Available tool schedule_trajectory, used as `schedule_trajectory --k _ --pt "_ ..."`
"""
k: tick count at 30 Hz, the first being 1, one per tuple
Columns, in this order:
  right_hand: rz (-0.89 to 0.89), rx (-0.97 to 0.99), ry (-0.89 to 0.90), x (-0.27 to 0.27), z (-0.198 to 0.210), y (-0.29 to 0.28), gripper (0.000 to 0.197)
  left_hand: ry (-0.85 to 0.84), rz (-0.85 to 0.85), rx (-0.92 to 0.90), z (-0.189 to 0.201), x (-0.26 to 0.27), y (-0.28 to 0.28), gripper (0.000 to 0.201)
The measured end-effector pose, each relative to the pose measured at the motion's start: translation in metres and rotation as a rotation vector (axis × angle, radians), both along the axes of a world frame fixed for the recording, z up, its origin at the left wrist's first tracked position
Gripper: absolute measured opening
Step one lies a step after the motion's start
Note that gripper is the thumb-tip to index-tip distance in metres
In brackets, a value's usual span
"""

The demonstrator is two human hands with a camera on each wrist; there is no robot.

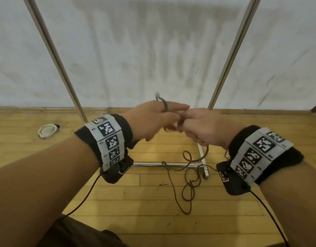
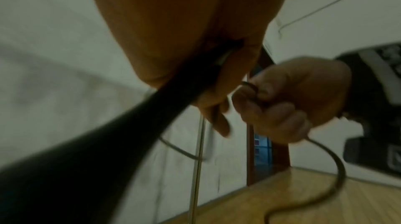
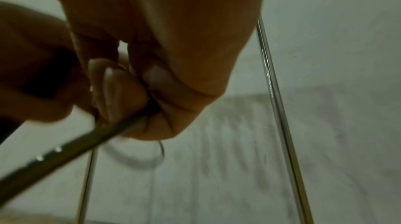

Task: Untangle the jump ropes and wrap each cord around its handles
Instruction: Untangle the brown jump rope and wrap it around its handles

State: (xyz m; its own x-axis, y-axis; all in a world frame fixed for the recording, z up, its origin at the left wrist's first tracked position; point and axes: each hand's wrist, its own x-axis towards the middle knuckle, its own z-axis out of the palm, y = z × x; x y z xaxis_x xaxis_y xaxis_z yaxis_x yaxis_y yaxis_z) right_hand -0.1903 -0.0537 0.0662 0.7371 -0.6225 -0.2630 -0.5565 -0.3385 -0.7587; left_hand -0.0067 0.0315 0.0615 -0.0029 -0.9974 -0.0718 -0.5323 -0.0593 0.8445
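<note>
- Both hands meet at chest height, centre of the head view, above a wood floor (image 1: pixel 118 198) w/ a white sheet (image 1: pixel 153 50) hung behind.
- Left hand (image 1: pixel 150 120): fingers curled round a dark handle (image 2: pixel 134 124); a loop of brown cord (image 1: pixel 163 104) sticks up past the knuckles.
- Right hand (image 1: pixel 203 129): closed in a fist, pinching the same cord right beside the left fingers; cord exits under the fist and drops to the floor.
- Rest of that cord lies in loose loops (image 1: pixel 189 186) on the floor, near centre-right, crossing over a metal frame bar (image 1: pixel 153 164). A knot-like bunch shows where it crosses the bar, so prob. still some tangle.
- Far left on the floor: a white coiled bundle (image 1: pixel 48 131), well apart from the hands. Looks like a rope already wound up, but too small to be sure.
- Progress, as a guess: one rope maybe done; this one is at the start of wrapping, w/ most of its length still on the floor. Second handle of this rope not visible.
- Left to do: free the loops from the bar, wind the cord round the handles.
</note>
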Motion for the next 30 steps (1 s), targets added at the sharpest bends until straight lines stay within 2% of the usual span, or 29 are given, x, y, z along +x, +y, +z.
schedule_trajectory --k 2,3,5,6,7,9,10,11,13,15,16,17,20,22,24,27,30 --pt "0.027 -0.089 -0.006 -0.001 0.008 0.001 0.018 -0.073 -0.093 0.053 -0.002 -0.002 0.002 0.016" --pt "0.028 -0.107 -0.019 -0.004 0.009 0.001 0.015 -0.133 -0.084 0.031 -0.001 0.001 0.001 0.019" --pt "-0.007 -0.045 -0.088 -0.012 0.006 -0.003 0.012 -0.217 0.049 -0.067 0.006 0.012 -0.002 0.032" --pt "-0.025 -0.003 -0.124 -0.016 0.002 -0.005 0.012 -0.181 0.149 -0.13 0.009 0.019 -0.005 0.036" --pt "-0.038 0.029 -0.149 -0.02 -0.002 -0.009 0.013 -0.068 0.255 -0.189 0.013 0.027 -0.007 0.039" --pt "-0.05 0.041 -0.163 -0.028 -0.015 -0.017 0.016 0.262 0.466 -0.303 0.021 0.046 -0.012 0.035" --pt "-0.052 0.027 -0.126 -0.033 -0.023 -0.021 0.018 0.344 0.566 -0.357 0.024 0.058 -0.011 0.031" --pt "-0.056 0.004 -0.048 -0.039 -0.032 -0.024 0.021 0.345 0.667 -0.387 0.027 0.07 -0.011 0.029" --pt "-0.04 -0.06 0.217 -0.054 -0.05 -0.029 0.026 0.28 0.839 -0.395 0.029 0.097 -0.007 0.025" --pt "-0.039 -0.114 0.469 -0.071 -0.064 -0.031 0.034 0.365 0.971 -0.378 0.023 0.12 -0.006 0.025" --pt "-0.065 -0.119 0.526 -0.076 -0.068 -0.033 0.037 0.4 0.991 -0.346 0.018 0.126 -0.008 0.025" --pt "-0.102 -0.107 0.531 -0.076 -0.068 -0.034 0.038 0.341 0.973 -0.287 0.013 0.128 -0.008 0.024" --pt "-0.143 -0.178 0.439 -0.055 -0.054 -0.031 0.032 -0.055 0.823 -0.159 -0.001 0.11 -0.006 0.03" --pt "-0.18 -0.224 0.268 -0.036 -0.036 -0.023 0.025 -0.023 0.664 -0.155 -0.003 0.086 -0.006 0.033" --pt "-0.185 -0.158 0.125 -0.019 -0.02 -0.014 0.025 0.053 0.454 -0.142 -0.003 0.057 -0.006 0.027" --pt "-0.065 -0.109 -0.009 -0.005 -0.002 0.0 0.026 0.085 0.164 -0.083 -0.006 0.021 -0.007 0.024" --pt "-0.013 -0.057 -0.128 0.0 0.007 0.009 0.024 0.066 0.016 -0.05 -0.007 0.007 -0.009 0.019"
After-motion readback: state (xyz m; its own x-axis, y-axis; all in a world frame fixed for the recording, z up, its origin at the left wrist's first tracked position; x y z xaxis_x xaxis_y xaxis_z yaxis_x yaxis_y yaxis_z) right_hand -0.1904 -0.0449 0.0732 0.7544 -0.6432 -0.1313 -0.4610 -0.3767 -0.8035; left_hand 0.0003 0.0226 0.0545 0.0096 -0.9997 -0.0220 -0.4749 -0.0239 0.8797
